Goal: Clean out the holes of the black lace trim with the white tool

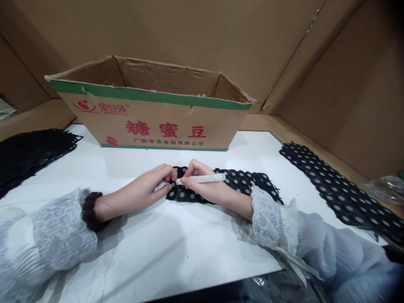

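Observation:
In the middle of the white board lies a strip of black rubbery pieces [243,180], joined in rows, each with a pale grey round centre. My right hand [206,185] grips a slim white pen-shaped tool [208,178] between thumb and fingers, its tip pointing left over the strip. At the strip's left end, my left hand [150,185] is closed with thumb and forefinger curled close to the tool's tip. What those fingers pinch is hidden. Part of the strip is covered by both hands.
Behind the hands stands an open cardboard box [151,122] with a green rim. A longer sheet of similar black pieces [334,185] lies at right, beside clear plastic wrap [386,187]. Black netted pieces [34,153] pile up at left. Cardboard walls [347,84] surround the white board [176,248].

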A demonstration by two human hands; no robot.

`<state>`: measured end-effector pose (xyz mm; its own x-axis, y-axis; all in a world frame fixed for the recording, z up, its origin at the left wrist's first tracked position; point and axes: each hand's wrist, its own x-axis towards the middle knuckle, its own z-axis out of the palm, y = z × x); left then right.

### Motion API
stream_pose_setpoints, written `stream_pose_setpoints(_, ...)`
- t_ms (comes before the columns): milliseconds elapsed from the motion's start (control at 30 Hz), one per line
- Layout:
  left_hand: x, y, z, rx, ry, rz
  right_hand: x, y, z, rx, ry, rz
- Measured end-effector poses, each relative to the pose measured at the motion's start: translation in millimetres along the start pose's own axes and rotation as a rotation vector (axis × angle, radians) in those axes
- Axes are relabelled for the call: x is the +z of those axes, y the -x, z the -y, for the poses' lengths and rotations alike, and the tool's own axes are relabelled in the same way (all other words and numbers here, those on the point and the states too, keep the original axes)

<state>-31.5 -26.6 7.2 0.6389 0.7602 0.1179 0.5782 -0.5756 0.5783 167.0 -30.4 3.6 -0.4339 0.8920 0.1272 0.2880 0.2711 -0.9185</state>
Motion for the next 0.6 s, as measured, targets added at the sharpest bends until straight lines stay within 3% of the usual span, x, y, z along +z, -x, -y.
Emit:
stream_pose_setpoints(200,-0.1,-0.2,0.6,0.0,0.008,0.0,0.3,-4.2,-5.1,0.122,-0.117,-0.049)
stream_pose_setpoints(433,-1.0,-2.6,1.5,-0.011,0.002,0.012,2.3,-1.1,-1.8,0.017,0.066,-0.079)
stream_pose_setpoints(600,-1.2,-2.6,1.7,-0.01,0.024,0.014,-0.5,-5.5,-4.2,0.139,-0.153,-0.054)
